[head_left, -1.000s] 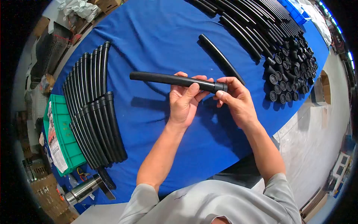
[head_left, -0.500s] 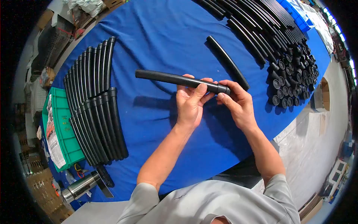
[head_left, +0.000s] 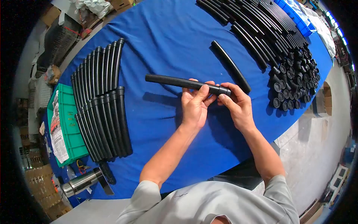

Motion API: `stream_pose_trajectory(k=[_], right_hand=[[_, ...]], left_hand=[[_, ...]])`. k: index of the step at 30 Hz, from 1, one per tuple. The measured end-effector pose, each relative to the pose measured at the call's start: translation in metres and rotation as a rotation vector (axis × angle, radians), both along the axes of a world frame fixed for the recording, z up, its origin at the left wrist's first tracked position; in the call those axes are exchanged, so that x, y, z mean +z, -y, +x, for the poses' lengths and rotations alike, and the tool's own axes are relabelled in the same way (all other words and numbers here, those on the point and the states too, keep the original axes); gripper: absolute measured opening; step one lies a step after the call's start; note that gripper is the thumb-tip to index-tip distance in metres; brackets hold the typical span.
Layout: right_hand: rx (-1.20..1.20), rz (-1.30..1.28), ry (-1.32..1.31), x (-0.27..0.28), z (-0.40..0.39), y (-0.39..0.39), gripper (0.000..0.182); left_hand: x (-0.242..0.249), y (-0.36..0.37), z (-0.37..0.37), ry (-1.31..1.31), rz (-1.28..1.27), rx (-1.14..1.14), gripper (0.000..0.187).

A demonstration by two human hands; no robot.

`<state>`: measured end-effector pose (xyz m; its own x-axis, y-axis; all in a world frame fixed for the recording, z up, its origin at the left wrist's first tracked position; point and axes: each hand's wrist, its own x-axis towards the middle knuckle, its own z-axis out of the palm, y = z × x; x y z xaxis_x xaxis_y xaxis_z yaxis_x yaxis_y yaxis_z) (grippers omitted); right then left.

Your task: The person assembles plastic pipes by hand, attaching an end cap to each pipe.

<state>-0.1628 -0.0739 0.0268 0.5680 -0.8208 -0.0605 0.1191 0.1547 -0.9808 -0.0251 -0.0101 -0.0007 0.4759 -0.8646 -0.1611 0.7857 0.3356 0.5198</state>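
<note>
A black tube (head_left: 167,80) is held slightly tilted above the blue cloth, its far end pointing left. My left hand (head_left: 194,108) is closed around it near its right end, thumb on top. At that end sits a black collar-like fitting (head_left: 224,90), pinched between the thumb and fingers of my right hand (head_left: 240,108). The fingers partly hide where fitting and tube meet. Just behind my right hand, another loose black tube (head_left: 232,67) lies diagonally on the cloth.
Two rows of black tubes with end fittings (head_left: 104,125) lie at left by a green crate (head_left: 74,130) and a metal cylinder (head_left: 80,183). At the upper right are many bare tubes (head_left: 257,30), a pile of black fittings (head_left: 289,84) and a blue crate (head_left: 298,18).
The whole view has shifted a little, so the table items appear slightly further right. Both hands keep the same grip on the tube and fitting.
</note>
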Motion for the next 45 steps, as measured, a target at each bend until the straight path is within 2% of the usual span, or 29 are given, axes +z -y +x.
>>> stream_pose_trajectory(k=[6, 7, 11, 15, 17, 18, 20, 23, 30, 33, 36, 40, 42, 45], right_hand=[[0.105, -0.014, -0.06, 0.011, -0.008, 0.011, 0.038], [0.125, -0.257, -0.119, 0.007, -0.009, 0.017, 0.044], [0.154, -0.557, -0.332, 0.02, -0.008, 0.018, 0.047], [0.11, -0.559, -0.364, 0.015, -0.008, 0.018, 0.044], [0.117, -0.586, -0.356, 0.013, -0.01, 0.018, 0.04], [0.135, -0.494, -0.369, 0.014, -0.01, 0.016, 0.039], [0.181, -0.311, -0.396, 0.021, -0.009, 0.012, 0.036], [0.181, -0.243, -0.34, 0.023, -0.005, 0.008, 0.032], [0.088, -0.598, -0.297, 0.0, 0.002, 0.01, 0.028], [0.061, -0.54, -0.29, 0.005, 0.006, 0.005, 0.03], [0.131, -0.418, -0.353, 0.014, 0.003, 0.005, 0.03], [0.112, -0.468, -0.329, 0.016, 0.002, 0.002, 0.028], [0.049, -0.591, -0.24, 0.004, 0.003, 0.001, 0.029], [0.01, -0.715, -0.242, -0.007, 0.004, 0.004, 0.03]], left_hand=[[0.009, 0.002, 0.007, 0.113, 0.022, -0.018, 0.024], [0.01, 0.002, 0.01, 0.139, 0.042, -0.028, 0.024], [0.01, 0.001, 0.018, 0.281, 0.08, -0.081, 0.024], [0.004, -0.001, 0.021, 0.338, 0.086, -0.061, 0.024], [0.018, -0.001, 0.026, 0.203, 0.036, -0.05, 0.022], [0.024, -0.004, 0.028, 0.13, 0.019, -0.036, 0.022], [0.014, -0.004, 0.034, 0.193, 0.028, -0.063, 0.018], [0.004, -0.003, 0.034, 0.202, 0.004, -0.097, 0.014], [0.003, -0.002, 0.034, 0.157, 0.071, -0.056, 0.012], [0.005, -0.003, 0.037, 0.114, 0.075, -0.083, 0.013], [0.006, -0.004, 0.04, 0.132, 0.092, -0.122, 0.013], [0.004, -0.006, 0.041, 0.151, 0.111, -0.11, 0.014], [0.006, -0.005, 0.038, 0.149, 0.125, -0.101, 0.015], [0.004, -0.004, 0.037, 0.137, 0.121, -0.077, 0.015]])
